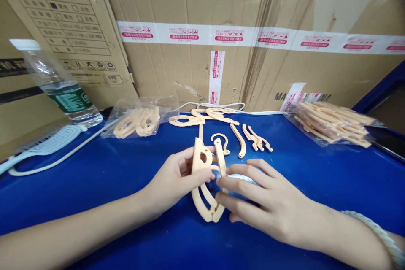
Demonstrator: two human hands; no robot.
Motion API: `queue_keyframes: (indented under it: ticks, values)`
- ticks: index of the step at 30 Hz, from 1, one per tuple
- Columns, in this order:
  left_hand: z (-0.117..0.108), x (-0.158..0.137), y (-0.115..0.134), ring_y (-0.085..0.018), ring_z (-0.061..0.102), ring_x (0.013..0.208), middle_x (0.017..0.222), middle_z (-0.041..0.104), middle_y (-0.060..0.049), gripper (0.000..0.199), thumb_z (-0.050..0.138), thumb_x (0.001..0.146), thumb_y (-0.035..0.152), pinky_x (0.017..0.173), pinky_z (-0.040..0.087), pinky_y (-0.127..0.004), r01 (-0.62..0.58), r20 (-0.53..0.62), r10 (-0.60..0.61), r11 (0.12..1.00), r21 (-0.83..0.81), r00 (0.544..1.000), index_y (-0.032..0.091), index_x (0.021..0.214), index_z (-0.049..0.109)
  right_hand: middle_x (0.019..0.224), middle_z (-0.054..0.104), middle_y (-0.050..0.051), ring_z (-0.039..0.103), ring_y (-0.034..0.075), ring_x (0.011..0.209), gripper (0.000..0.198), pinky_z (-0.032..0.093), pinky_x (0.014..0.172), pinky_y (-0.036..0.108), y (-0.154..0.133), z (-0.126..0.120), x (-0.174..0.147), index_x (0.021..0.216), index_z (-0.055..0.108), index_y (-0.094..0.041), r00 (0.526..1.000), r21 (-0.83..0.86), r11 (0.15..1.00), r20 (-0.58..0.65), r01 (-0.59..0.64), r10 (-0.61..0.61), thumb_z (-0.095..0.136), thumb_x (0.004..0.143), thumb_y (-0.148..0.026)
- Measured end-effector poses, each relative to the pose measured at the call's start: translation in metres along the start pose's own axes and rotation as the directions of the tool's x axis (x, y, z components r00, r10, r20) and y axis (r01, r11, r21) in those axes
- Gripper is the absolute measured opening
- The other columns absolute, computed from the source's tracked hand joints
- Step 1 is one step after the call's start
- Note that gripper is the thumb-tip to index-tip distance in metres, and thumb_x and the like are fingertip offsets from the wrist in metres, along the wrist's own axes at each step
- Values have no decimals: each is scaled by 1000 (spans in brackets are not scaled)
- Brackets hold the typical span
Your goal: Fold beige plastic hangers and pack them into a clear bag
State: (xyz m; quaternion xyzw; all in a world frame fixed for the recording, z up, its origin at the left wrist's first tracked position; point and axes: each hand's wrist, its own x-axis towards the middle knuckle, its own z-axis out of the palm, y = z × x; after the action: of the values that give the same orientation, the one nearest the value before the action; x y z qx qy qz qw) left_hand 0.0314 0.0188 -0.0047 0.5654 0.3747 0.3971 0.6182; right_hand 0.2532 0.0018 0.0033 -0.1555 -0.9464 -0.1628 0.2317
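A beige plastic folding clothes hanger (196, 194) stands over the blue table in front of me, its arms joined at the bottom and apart at the top. My left hand (177, 177) is closed on its left side, thumb across the front. My right hand (268, 198) has its fingertips against the right arm of the same hanger, with the thumb partly hidden below. Just beyond lie a loose hook (224, 139), a curved arm piece (238, 140) and several small curved pieces (257, 138). More flat hanger parts (186, 120) lie behind them.
At the left are a clear bag of hanger parts (136, 122), a water bottle (68, 97) and a pale blue hairbrush (47, 141) beside a white cable (63, 158). Another bagged stack of parts (332, 122) lies at right. Cardboard boxes (177, 4) wall off the back.
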Motion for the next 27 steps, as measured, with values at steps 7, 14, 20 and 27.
queue_keyframes:
  ticks: [7, 14, 20, 27]
  values:
    - [0, 0, 0, -23, 66, 102, 104, 73, -4, 36, 73, 80, 20, 89, 51, -29, -33, 26, 31, 997, 64, 999, 20, 116, 66, 100, 72, 5, 60, 20, 100, 24, 46, 77, 35, -6, 3, 1, 95, 69, -17, 998, 49, 999, -61, -13, 16, 45, 98, -13]
    - [2, -2, 4, -21, 68, 85, 98, 72, -5, 33, 71, 80, 23, 79, 53, -30, -36, 22, 35, 998, 58, 999, 19, 113, 67, 99, 70, 7, 59, 20, 101, 29, 46, 75, 34, -8, 4, 3, 84, 67, -17, 998, 26, 999, -49, -43, 44, 42, 98, -12]
    - [2, -3, 2, -15, 61, 70, 78, 68, -2, 25, 66, 85, 31, 69, 50, -24, -48, -38, 52, 993, 107, 998, 16, 105, 67, 104, 69, 9, 57, 24, 99, 25, 42, 82, 40, -7, 9, -2, 90, 66, -14, 998, -79, 996, -37, -52, 49, 42, 97, -10]
    - [3, -5, 0, -13, 57, 64, 76, 63, -2, 25, 58, 92, 35, 59, 48, -21, -77, -55, 88, 982, 170, 995, 14, 79, 64, 101, 65, 10, 55, 25, 100, 23, 33, 98, 47, -3, 10, -4, 85, 60, -14, 984, -107, 979, 6, -175, 177, 40, 95, -8]
